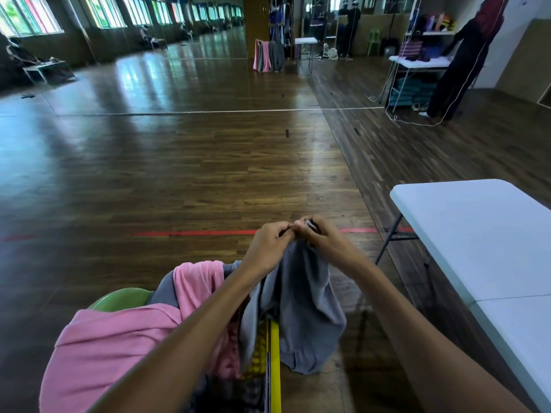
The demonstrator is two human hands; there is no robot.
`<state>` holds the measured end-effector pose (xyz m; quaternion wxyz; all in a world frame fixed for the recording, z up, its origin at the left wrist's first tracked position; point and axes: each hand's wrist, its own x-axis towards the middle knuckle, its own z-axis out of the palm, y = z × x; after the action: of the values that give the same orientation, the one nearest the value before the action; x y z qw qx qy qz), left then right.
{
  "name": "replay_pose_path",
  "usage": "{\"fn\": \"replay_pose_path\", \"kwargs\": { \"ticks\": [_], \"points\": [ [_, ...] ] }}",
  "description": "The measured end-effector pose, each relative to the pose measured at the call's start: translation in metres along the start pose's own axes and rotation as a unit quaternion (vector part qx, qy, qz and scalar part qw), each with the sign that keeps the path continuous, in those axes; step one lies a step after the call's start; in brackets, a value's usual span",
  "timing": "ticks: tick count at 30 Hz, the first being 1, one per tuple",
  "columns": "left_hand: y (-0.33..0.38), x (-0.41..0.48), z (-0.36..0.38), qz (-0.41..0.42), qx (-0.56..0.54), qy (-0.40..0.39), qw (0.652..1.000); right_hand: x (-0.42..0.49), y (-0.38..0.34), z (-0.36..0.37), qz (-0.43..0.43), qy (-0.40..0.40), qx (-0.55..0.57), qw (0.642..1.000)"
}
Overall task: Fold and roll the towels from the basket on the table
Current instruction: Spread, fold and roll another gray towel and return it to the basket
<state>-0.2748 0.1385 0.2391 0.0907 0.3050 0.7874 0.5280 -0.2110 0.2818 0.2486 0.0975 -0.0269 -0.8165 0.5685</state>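
Left hand (pixel 268 245) and right hand (pixel 323 238), fingers (pixel 281 227) pinching the grey towel (pixel 307 308) by its top, dangling over the basket (pixel 274 353), off the tabletop (pixel 483 234). Narrow grip, so it could slip or snag the pink towel (pixel 119 347).

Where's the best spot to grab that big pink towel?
Probably pinch the big pink towel along its folded upper edge, coming from above on the left: it lies draped and slack, that fold sits uppermost, and the grey towel hangs at its right.
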Motion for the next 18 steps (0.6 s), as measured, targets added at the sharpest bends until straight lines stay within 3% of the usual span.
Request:
{"fn": "replay_pose_path", "kwargs": {
  "ticks": [7,11,15,18],
  "points": [
    [-0.002,0.005,-0.003,-0.003,-0.019,-0.033,0.999,0.004,0.008,0.003,-0.012,0.066,-0.008,0.998],
    [-0.014,-0.004,-0.013,-0.020,-0.011,-0.011,1.000,0.003,0.008,-0.017,0.006,0.159,-0.015,0.987],
    [-0.026,-0.011,-0.021,-0.025,0.020,0.009,0.999,0.006,0.009,-0.036,0.022,0.219,0.049,0.974],
    [-0.018,-0.008,-0.016,-0.023,0.019,0.012,0.999,0.008,0.010,-0.029,0.037,0.217,0.082,0.972]
  ]
}}
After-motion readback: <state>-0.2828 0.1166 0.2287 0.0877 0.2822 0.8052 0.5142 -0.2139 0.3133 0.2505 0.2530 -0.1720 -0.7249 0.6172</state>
